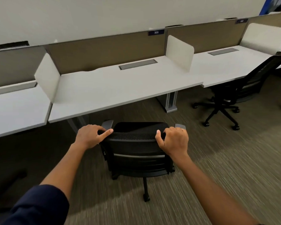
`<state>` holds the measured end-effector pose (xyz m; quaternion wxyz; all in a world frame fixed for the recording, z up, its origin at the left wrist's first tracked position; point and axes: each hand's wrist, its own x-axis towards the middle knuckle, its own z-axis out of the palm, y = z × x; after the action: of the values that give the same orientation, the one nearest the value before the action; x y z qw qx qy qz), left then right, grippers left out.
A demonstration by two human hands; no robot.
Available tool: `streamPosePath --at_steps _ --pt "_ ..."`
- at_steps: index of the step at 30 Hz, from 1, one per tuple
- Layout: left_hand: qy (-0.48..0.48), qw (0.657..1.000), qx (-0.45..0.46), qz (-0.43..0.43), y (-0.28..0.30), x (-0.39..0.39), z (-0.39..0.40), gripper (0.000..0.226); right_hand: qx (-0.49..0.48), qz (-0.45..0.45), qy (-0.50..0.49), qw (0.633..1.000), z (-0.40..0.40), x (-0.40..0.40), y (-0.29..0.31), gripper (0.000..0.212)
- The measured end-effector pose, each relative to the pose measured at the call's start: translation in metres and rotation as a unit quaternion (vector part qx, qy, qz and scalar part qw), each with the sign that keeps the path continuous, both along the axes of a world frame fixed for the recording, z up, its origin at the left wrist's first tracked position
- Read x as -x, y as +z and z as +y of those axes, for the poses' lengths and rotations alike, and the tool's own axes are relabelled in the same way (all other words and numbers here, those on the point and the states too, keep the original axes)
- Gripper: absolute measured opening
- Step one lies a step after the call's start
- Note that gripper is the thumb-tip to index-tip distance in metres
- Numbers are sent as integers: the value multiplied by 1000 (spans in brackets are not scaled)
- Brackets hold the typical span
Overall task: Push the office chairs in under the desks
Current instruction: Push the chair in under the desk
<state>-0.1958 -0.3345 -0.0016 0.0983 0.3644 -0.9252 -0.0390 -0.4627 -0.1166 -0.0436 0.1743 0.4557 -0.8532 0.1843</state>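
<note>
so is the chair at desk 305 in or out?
Out. The chair stands clear of the desk edge, both hands on its backrest.

Chair (136, 143) back is black mesh, matt. Table (120, 88) top is smooth, matt white laminate. Floor (234, 159) is coarse striped carpet.

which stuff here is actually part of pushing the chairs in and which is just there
Part of the job:
near chair, gripped at the top of its backrest by left hand and right hand
desk 305 ahead of it
second chair, partly under right desk

Just there:
white dividers
cable hatches
number plate
</note>
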Motion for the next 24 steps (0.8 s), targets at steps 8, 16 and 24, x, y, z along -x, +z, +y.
streamPosePath --at_steps 8,16,24 --pt "15 1000 -18 -3 7 50 -88 102 28 -4 -19 999 -83 37 -1 56" --pt "68 997 -40 5 5 97 -134 91 49 8 0 999 -149 100 -3 53" --pt "138 990 -31 -4 -2 140 -149 79 34 7 74 997 -198 165 -2 53"
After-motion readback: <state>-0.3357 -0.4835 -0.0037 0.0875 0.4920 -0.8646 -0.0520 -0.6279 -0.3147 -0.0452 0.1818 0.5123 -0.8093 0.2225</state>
